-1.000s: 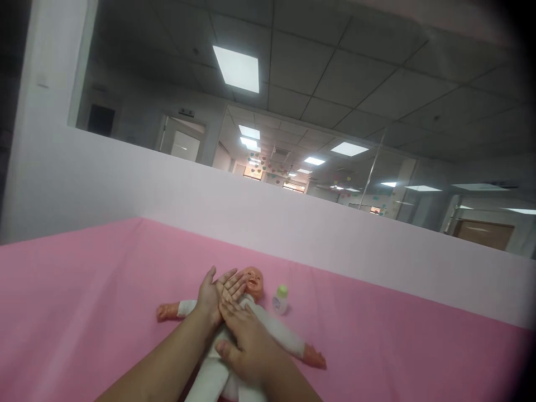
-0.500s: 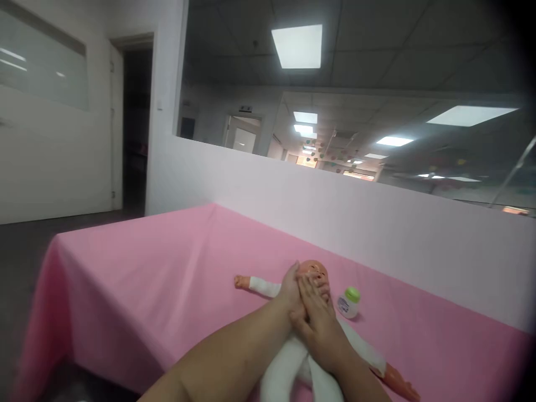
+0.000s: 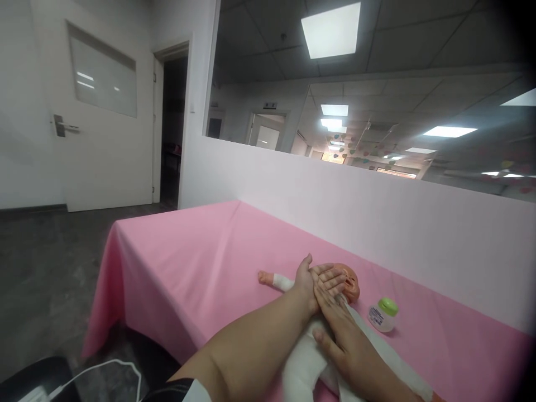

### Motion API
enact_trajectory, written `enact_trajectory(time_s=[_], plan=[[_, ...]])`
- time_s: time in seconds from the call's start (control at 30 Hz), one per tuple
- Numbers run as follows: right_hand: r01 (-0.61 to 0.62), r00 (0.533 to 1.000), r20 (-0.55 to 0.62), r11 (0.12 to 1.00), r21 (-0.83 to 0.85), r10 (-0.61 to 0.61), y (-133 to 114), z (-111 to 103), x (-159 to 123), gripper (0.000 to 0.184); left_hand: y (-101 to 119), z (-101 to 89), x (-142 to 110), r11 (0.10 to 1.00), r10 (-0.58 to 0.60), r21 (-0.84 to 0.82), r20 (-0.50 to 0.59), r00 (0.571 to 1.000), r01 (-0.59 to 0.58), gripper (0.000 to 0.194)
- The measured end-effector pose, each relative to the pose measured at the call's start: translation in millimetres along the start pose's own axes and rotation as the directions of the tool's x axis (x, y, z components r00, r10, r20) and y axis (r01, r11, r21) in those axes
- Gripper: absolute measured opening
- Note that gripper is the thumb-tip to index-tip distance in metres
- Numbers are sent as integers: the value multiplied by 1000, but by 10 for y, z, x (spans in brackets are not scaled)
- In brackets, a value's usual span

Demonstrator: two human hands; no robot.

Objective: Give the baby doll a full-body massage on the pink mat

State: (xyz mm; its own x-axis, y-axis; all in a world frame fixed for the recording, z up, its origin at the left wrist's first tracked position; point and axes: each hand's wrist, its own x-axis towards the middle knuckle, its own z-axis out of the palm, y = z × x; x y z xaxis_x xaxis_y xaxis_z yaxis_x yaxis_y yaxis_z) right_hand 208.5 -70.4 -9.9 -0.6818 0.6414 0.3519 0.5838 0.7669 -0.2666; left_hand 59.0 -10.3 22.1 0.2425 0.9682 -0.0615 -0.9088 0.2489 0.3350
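Observation:
Palm up, with its fingers stretched out, my left hand (image 3: 316,282) is held above the chest of a baby doll (image 3: 350,283). My right hand (image 3: 341,326) lies flat across the left palm, its fingertips touching it and its thumb apart. Neither hand holds anything. The doll lies on its back in white clothing, arms spread; my hands and forearms cover much of its body and part of its face. Right of the doll's head stands a small clear jar (image 3: 383,315) with a green lid and a printed label.
A pink cloth (image 3: 180,251) covers the table and hangs over its left side. Behind it is a white wall (image 3: 293,190) with a large window above. At left are a white door (image 3: 111,156) and a dark doorway. A white cable (image 3: 111,363) lies at lower left.
The view has swung left, bringing in the door and floor. The right hand slid forward over the left palm toward the fingers, then back toward the wrist.

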Motion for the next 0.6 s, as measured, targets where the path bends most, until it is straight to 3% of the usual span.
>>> enact_trajectory(time_s=[0.17, 0.33, 0.6], plan=[[-75, 994, -83, 997, 28, 77, 17, 41, 4, 92, -196, 80, -24, 992, -121, 44, 51, 991, 119, 70], [-230, 969, -102, 972, -50, 225, -7, -7, 74, 84, -316, 137, -14, 984, -172, 55, 73, 982, 168, 62], [-325, 946, -87, 927, -186, 313, -72, -139, 147, 76, -73, 125, 29, 994, -33, 101, 7, 999, 32, 58]])
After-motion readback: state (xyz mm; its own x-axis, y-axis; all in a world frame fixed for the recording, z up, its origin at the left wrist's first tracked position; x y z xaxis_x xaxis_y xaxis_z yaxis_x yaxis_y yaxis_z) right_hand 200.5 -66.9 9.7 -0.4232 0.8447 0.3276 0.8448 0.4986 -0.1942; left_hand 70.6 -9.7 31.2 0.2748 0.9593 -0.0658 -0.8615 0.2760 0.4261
